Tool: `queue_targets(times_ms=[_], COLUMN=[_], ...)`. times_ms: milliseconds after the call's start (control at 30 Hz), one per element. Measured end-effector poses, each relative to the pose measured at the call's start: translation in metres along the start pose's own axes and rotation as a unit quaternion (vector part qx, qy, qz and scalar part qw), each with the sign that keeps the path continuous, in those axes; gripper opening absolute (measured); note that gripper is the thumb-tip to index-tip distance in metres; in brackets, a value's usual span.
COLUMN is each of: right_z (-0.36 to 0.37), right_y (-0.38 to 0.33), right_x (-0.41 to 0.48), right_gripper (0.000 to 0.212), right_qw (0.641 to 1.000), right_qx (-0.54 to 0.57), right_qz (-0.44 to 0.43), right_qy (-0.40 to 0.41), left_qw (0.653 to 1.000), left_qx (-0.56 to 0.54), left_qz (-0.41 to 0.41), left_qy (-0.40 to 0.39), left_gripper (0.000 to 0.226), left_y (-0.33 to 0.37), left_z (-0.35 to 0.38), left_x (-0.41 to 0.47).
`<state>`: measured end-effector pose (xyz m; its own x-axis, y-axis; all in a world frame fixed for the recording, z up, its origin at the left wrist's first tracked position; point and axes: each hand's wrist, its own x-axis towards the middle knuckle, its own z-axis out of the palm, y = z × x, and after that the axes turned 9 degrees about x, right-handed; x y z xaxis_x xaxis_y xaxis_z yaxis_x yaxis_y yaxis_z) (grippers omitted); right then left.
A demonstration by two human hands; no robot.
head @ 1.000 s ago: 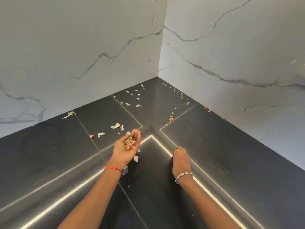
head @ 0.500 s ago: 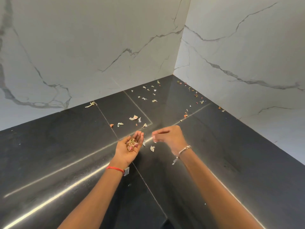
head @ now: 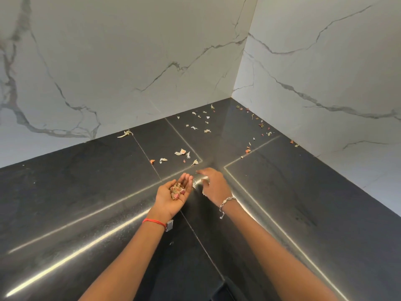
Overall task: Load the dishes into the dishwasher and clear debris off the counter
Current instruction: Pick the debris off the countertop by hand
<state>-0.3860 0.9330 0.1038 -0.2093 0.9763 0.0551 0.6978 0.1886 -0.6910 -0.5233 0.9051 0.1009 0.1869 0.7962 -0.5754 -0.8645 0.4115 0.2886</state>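
The left hand (head: 171, 197) is lying palm up just above the counter (head: 86, 192), its grip wide and cupped, and a small heap of scraps (head: 176, 189) is sitting in the palm. The right hand (head: 214, 185) is hovering just beside it, palm down, and the fingers (head: 202, 172) are bending toward the cupped palm; pale bits (head: 193, 183) are showing between the two hands, but I cannot tell if the right grip is pinching them. Beyond the hands, more debris (head: 181, 152) is lying loose on the dark counter, and further pieces (head: 200, 121) are spreading toward the corner along the marble walls (head: 130, 61). Nothing is standing between the hands and these pieces.
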Motion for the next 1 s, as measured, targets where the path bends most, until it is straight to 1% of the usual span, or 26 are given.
queue_targets(times_ms=[67,100,167,200,267,400,467,533,567,667,733,800,833,900,967,1000], right_z=[0.012,0.017,0.019,0.017,0.01,0.003,0.005,0.009,0.011,0.013,0.015,0.014,0.012,0.004,-0.006,-0.01], right_y=[0.008,0.01,0.015,0.019,0.027,0.041,0.045,0.046,0.045,0.037,0.035,0.033,0.031,0.02,-0.003,-0.015], right_x=[-0.002,-0.003,-0.002,-0.002,-0.002,-0.018,-0.03,-0.039,-0.042,-0.045,-0.041,-0.031,-0.026,-0.014,-0.006,-0.004], right_gripper=[0.039,0.04,0.042,0.041,0.041,0.045,0.052,0.06,0.059,0.045,0.035,0.029,0.026,0.02,0.013,0.011], right_qw=[0.993,0.984,0.962,0.954,0.951,0.96,0.969,0.977,0.98,0.985,0.983,0.987,0.993,0.999,0.989,0.984], right_qx=[-0.052,-0.086,-0.172,-0.2,-0.226,-0.201,-0.178,-0.162,-0.158,-0.146,-0.151,-0.13,-0.097,0.002,0.097,0.126], right_qz=[-0.053,-0.082,-0.126,-0.134,-0.127,-0.081,-0.069,-0.064,-0.062,-0.065,-0.08,-0.07,-0.053,-0.021,-0.026,-0.04], right_qy=[-0.095,-0.13,-0.17,-0.176,-0.17,-0.175,-0.158,-0.123,-0.106,-0.063,-0.065,-0.06,-0.039,0.035,0.106,0.118], left_qw=[1.0,1.0,1.0,1.0,1.0,1.0,1.0,1.0,1.0,1.0,1.0,1.0,1.0,1.0,1.0,1.0], left_qx=[0.002,0.004,0.004,-0.003,-0.013,-0.019,-0.019,-0.016,-0.016,-0.021,-0.022,-0.02,-0.018,-0.015,-0.014,-0.013], left_qz=[0.007,0.01,0.015,0.015,0.014,0.012,0.009,0.008,0.007,0.003,0.003,0.004,0.004,0.008,0.012,0.011], left_qy=[0.001,0.002,0.004,0.004,0.008,0.007,0.008,0.007,0.007,0.005,0.005,0.006,0.008,0.01,0.013,0.013], left_gripper=[0.038,0.038,0.037,0.037,0.037,0.037,0.037,0.036,0.036,0.036,0.035,0.035,0.035,0.035,0.035,0.036], left_y=[0.005,0.007,0.012,0.014,0.018,0.02,0.018,0.016,0.015,0.013,0.013,0.014,0.014,0.015,0.016,0.016], left_z=[-0.004,-0.006,-0.009,-0.01,-0.012,-0.014,-0.013,-0.012,-0.011,-0.011,-0.011,-0.011,-0.01,-0.011,-0.011,-0.011], left_x=[-0.002,-0.003,-0.005,-0.005,-0.005,-0.004,-0.002,0.0,0.001,0.003,0.003,0.003,0.003,0.004,0.004,0.005])
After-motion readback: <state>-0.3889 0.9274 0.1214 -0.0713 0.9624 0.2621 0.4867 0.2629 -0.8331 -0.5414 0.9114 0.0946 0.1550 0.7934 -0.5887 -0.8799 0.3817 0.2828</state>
